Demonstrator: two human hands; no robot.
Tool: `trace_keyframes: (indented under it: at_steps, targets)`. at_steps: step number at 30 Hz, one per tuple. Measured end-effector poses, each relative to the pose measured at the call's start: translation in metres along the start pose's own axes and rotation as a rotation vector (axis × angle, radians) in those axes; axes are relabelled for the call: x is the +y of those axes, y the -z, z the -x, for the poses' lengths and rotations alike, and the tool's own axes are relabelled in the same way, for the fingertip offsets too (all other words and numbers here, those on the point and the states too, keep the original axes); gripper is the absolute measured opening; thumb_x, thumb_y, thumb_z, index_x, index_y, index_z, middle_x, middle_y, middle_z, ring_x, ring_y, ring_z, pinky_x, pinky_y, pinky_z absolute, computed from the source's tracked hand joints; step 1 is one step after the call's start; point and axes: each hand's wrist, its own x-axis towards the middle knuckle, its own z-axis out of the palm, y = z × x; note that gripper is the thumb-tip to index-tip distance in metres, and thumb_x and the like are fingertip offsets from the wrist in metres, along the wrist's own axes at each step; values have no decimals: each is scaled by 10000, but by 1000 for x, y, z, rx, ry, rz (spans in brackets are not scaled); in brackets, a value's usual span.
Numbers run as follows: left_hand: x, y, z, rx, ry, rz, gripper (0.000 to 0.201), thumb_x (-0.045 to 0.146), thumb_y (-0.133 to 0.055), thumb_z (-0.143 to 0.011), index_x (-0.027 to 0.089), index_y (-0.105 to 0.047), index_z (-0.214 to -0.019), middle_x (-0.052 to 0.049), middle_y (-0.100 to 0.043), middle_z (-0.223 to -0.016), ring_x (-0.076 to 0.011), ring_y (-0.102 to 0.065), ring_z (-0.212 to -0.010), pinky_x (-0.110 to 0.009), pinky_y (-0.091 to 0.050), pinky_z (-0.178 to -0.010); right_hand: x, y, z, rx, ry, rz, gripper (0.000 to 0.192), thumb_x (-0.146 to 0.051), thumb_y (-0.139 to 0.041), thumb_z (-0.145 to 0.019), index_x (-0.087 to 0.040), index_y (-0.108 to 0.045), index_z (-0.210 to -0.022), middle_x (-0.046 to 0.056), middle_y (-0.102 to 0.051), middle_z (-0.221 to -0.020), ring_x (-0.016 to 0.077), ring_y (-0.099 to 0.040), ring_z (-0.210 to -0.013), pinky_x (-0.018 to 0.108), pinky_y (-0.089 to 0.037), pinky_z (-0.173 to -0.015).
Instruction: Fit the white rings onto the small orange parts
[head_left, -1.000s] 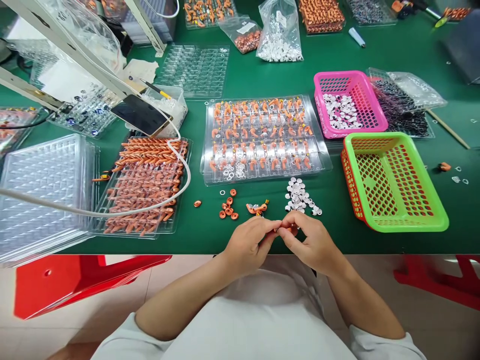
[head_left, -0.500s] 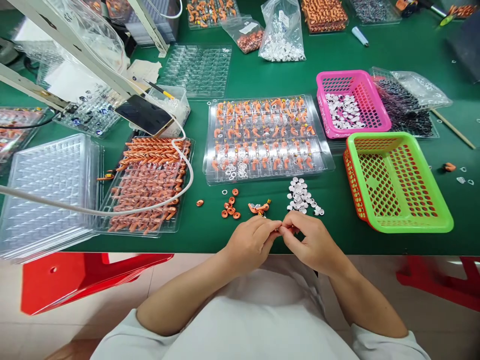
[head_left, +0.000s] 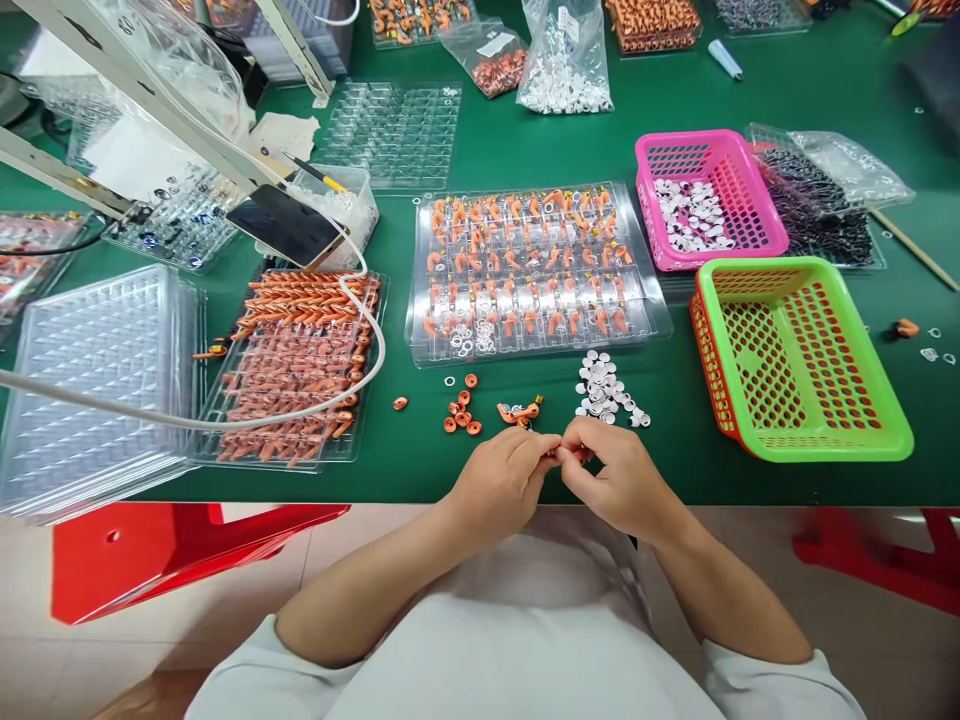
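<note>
A flat green worktop (head_left: 540,150) is seen, with a pale tiled floor (head_left: 330,540) below its near edge. Directions are read from the hands, twelve o'clock pointing away from the body.

Close to the near edge, a small orange piece (head_left: 555,453) is held between the left hand (head_left: 499,480) and the right hand (head_left: 619,475). The grip of each is pinched on it, fingertips meeting; most of it is covered, so its shape cannot be told. At eleven o'clock, just beyond the left knuckles, a curved orange part with a yellow tip (head_left: 517,411) is laid. At ten, round orange cup-like parts (head_left: 464,398) are grouped. At one, near the right fingers, flat white discs (head_left: 601,385) are heaped. At twelve, a clear plastic compartment tray (head_left: 649,315) is filled with orange hooked parts (head_left: 556,321).

Risks, as judged: the piece could be dropped if either pinch is slackened, being borne by fingertips only; with the edge so near, it could be lost to the floor. The discs could be scattered by a forward sweep of the right hand. The curved part could be nudged by the left knuckles.
</note>
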Motion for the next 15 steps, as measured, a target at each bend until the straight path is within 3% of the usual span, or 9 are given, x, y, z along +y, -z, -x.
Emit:
trace_keyframes:
  at_steps: [15]
  targets:
    - [4, 1, 1, -100, 40, -110, 183, 99, -419, -932, 148, -581, -1002, -68, -705, -807, -185, -611, -692, -307, -506, -611, 2, -1, -1, -48, -59, 6, 202, -90, -496, -804, -208, -417, -662, -38, -458, -630, 116, -405, -566, 254, -298, -515]
